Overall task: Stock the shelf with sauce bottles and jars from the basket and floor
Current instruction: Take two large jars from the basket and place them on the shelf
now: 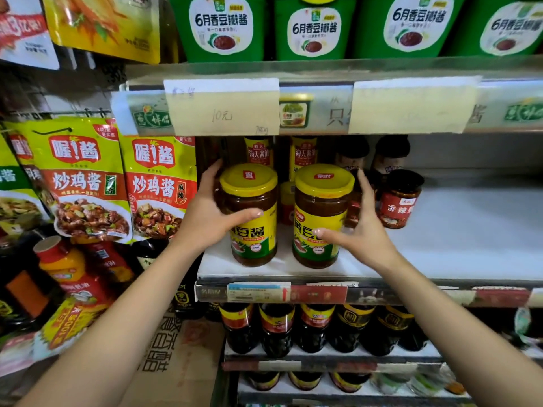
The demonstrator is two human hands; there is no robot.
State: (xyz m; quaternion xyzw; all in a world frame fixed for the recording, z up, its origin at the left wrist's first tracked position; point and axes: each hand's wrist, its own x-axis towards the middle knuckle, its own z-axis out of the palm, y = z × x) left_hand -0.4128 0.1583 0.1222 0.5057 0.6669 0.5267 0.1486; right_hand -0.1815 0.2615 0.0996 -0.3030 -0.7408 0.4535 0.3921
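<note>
A person stocking a shop's sauce aisle sets two yellow-lidded jars of bean paste at the front edge of the middle shelf. The left hand grips the left jar, thumb across its label and fingers wrapped round the far side. The right hand holds the right jar the same way, thumb on the label and fingers up along its right flank. Both jars stand upright, side by side with a narrow gap between them, their bases apparently on the shelf board. Behind them stand soy sauce bottles; a red-labelled jar sits just to the right, with bare board beyond it. Green tubs line the shelf above, sauce pouches hang at left, and dark bottles fill the shelf below. The step in hand appears to be placing this pair. Next, the jars likely need pushing back into line before both hands let go and fetch more stock; basket and floor lie out of view.
</note>
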